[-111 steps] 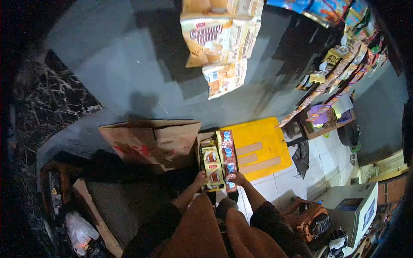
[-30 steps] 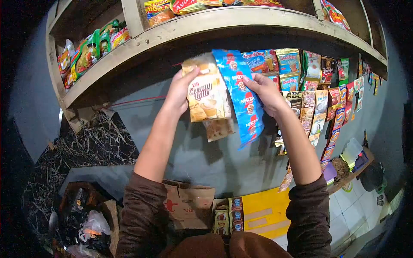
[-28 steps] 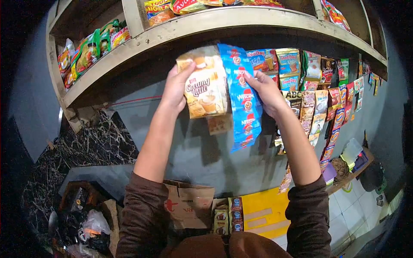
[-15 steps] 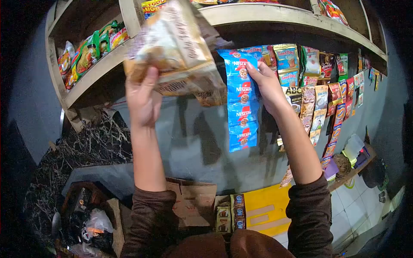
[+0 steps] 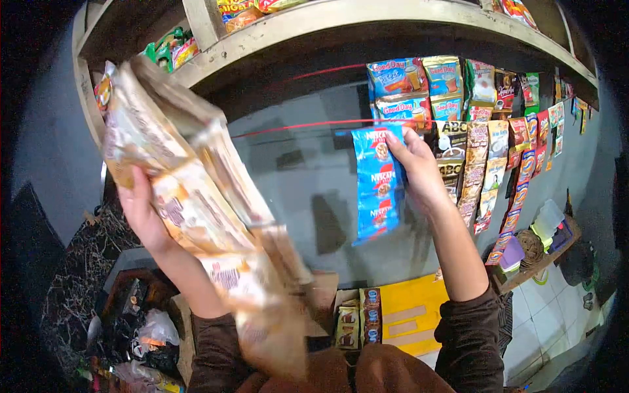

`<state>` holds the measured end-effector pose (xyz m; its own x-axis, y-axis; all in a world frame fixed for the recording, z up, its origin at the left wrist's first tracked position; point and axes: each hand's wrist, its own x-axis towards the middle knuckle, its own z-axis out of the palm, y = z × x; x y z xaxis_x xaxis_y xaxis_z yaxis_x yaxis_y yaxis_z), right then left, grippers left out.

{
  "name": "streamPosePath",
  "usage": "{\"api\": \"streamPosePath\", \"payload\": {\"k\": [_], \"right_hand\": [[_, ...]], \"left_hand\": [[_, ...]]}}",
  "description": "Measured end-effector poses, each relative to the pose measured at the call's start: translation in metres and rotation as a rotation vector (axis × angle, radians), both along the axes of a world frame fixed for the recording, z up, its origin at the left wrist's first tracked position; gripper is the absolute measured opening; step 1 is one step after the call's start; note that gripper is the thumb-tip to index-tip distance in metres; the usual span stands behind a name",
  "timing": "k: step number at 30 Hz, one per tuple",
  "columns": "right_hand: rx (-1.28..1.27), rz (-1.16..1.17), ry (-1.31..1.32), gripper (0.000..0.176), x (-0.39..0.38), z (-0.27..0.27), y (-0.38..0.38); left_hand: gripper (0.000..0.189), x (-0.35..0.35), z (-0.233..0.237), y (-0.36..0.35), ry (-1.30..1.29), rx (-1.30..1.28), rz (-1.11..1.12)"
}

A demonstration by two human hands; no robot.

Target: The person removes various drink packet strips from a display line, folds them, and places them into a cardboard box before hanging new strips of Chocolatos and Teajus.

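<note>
My left hand (image 5: 145,213) is closed on folded strips of white-and-gold sachets (image 5: 177,187), blurred by motion, which trail down and to the right across my forearm. On the other side, my right hand (image 5: 422,171) pinches the top of a blue strip of Nescafe sachets (image 5: 379,187) between thumb and fingers. The blue strip hangs down in front of the grey wall, its top by the lower red string (image 5: 308,124). Just above and behind my right hand hang blue Good Day sachets (image 5: 398,108). Black ABC sachets (image 5: 452,141) hang to the right of it.
Overhead runs a curved wooden shelf (image 5: 275,40) with colourful packets. More sachet strips (image 5: 521,190) line the wall at right. Below are a yellow panel (image 5: 416,304), brown sachets (image 5: 348,326), a purple container (image 5: 511,254) and a clear plastic bag (image 5: 157,329).
My left hand has moved left and down, and its white-and-gold strips have swung out and unfolded downward. My right hand has lowered slightly to the right with the blue strip.
</note>
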<state>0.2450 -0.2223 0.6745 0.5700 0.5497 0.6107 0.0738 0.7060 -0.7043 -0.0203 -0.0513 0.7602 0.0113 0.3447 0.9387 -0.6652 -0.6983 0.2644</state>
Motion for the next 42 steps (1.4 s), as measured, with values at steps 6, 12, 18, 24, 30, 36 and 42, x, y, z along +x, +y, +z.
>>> {"api": "streamPosePath", "payload": {"k": [6,12,18,24,30,36,42], "right_hand": [[-0.272,-0.063,-0.065,0.016,-0.023,-0.077,-0.014],[-0.443,0.073,0.161,0.014,-0.044,-0.169,-0.028],[-0.792,0.008,0.267,0.013,-0.057,-0.275,-0.029],[-0.861,-0.215,0.152,0.007,-0.058,-0.336,-0.027],[-1.053,-0.330,0.064,0.014,-0.050,-0.367,-0.018],[-1.276,-0.408,-0.181,0.019,-0.026,-0.415,-0.007],[-0.958,-0.347,0.249,0.018,0.000,-0.414,0.028]], "left_hand": [[0.033,0.020,-0.099,0.028,0.316,-0.420,-0.303],[0.032,0.010,-0.202,0.037,0.809,-0.732,-0.631],[0.018,0.012,-0.353,0.022,1.195,-0.982,-0.549],[0.027,0.030,-0.371,0.001,1.131,-1.037,-0.556],[0.035,0.045,-0.429,0.013,1.162,-1.349,-1.002],[0.037,0.090,-0.413,0.015,1.156,-1.304,-1.038],[0.027,0.129,-0.354,0.024,1.086,-1.254,-0.707]]}}
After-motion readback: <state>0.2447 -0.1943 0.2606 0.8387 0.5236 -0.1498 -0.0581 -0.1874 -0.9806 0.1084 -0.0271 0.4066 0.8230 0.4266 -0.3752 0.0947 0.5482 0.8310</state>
